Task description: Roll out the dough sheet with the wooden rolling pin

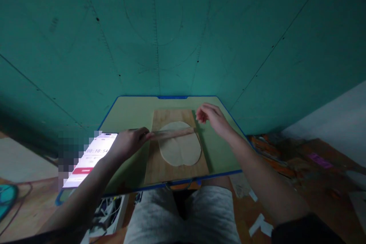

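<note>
Pale grey shorts (153, 219) and dark sleeves (305, 230) fill the foreground as a person works at a small blue-edged table (228, 162) against a green wall (171, 26), seen from a head-worn camera. At center, a sheet of dough (181, 152) lies flat on a wooden board (168, 115) set on the tabletop. Cream-colored and smooth, the sheet is roughly round, with a small notch in its near edge and a faint crease running from there toward the middle. Across its far portion lies a slim, light-toned rolling pin (177, 134), slightly blurred and slanting gently upward to the right. The left hand (133, 141) grips the pin's left end, fingers closed around it. The right hand (213, 116) hangs just beyond the pin's other end, apart from it, fingers curled inward; whether it holds anything cannot be told. Beside the left forearm, a lit phone (93, 156) displays a timer reading 00:10:54. Below the table, a white bin (123, 209) holds tangled cables (107, 211).
</note>
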Demonstrator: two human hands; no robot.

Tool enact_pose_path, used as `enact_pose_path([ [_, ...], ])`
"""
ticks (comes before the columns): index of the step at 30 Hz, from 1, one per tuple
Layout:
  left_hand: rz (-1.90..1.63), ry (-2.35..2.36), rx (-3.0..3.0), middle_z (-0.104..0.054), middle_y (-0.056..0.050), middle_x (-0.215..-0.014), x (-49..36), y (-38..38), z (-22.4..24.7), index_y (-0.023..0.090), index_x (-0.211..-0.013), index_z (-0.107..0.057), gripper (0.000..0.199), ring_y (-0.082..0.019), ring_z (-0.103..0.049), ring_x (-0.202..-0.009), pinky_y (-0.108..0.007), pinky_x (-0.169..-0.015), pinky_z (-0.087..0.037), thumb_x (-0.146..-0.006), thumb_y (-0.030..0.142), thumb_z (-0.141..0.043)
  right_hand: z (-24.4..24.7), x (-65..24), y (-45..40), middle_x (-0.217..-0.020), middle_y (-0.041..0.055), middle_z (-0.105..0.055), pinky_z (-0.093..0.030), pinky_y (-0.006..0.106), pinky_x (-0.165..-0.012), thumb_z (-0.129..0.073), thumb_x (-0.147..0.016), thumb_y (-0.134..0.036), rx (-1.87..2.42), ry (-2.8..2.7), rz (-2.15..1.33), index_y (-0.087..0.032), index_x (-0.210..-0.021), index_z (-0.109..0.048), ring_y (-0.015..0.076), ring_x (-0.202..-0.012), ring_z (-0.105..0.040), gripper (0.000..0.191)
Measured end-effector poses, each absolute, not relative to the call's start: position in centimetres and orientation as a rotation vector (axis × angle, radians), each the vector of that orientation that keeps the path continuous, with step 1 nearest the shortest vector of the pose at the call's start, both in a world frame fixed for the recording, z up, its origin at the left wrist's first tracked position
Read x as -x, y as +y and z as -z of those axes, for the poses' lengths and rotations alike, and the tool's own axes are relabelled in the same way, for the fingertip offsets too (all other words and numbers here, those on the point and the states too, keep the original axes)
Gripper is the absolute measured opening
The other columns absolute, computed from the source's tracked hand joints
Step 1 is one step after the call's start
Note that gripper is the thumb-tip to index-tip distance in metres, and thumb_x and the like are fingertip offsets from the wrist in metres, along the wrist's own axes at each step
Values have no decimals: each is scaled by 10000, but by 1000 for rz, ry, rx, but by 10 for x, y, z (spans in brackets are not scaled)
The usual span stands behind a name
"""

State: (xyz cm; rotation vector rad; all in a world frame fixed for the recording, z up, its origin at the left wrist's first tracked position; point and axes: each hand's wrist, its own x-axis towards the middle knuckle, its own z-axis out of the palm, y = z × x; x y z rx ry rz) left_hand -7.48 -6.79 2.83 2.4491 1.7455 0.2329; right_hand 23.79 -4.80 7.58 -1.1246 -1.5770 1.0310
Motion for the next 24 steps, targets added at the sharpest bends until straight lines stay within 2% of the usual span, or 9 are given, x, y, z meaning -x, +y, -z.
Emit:
enact_pose_path([
  [3,-108,1824,-2500,-771,-111,-876,72,-58,-35,217,-929,-703,520,-271,-724,-781,-308,-618,-388,-988,503,-273,-62,-230,-20,-723,-9,-609,-433,243,-605,-421,-915,-331,1320,-1641,-783,-216,-790,-555,130,-647,-582,216],
  [7,144,1917,-2513,-767,-133,-901,71,-43,-44,202,-943,-711,489,-279,-715,-775,-314,-583,-360,-984,405,-267,-41,-198,7,-952,40,-662,-457,276,-801,-403,-974,-251,1567,-1973,-428,-207,-932,-601,162,-907,-625,207],
  [12,227,1946,-2480,-755,-153,-861,68,-19,-47,184,-904,-719,443,-295,-710,-767,-324,-580,-383,-957,343,-309,-20,-166,16,-1108,99,-656,-434,349,-937,-457,-951,-197,1697,-2080,-355,-206,-1048,-643,220,-1057,-601,210],
  [18,216,1950,-2466,-748,-187,-896,60,-4,-39,158,-947,-707,403,-332,-715,-812,-355,-615,-445,-937,297,-329,-11,-162,7,-1293,197,-572,-360,468,-1081,-493,-918,-227,1827,-2114,-207,-135,-1204,-618,316,-1242,-501,325],
  [21,201,1938,-2469,-741,-189,-873,59,-7,-37,147,-969,-695,391,-333,-713,-795,-366,-624,-463,-937,301,-336,-6,-162,-1,-1396,212,-529,-297,496,-1146,-483,-920,-220,1800,-2142,-102,-115,-1293,-597,334,-1333,-445,404],
  [24,179,1957,-2461,-733,-193,-852,62,-15,-34,144,-1000,-680,416,-340,-710,-769,-378,-620,-463,-958,320,-305,1,-161,-11,-1539,196,-430,-197,516,-1208,-434,-946,-198,1727,-2186,-89,-120,-1436,-508,320,-1454,-343,502],
])
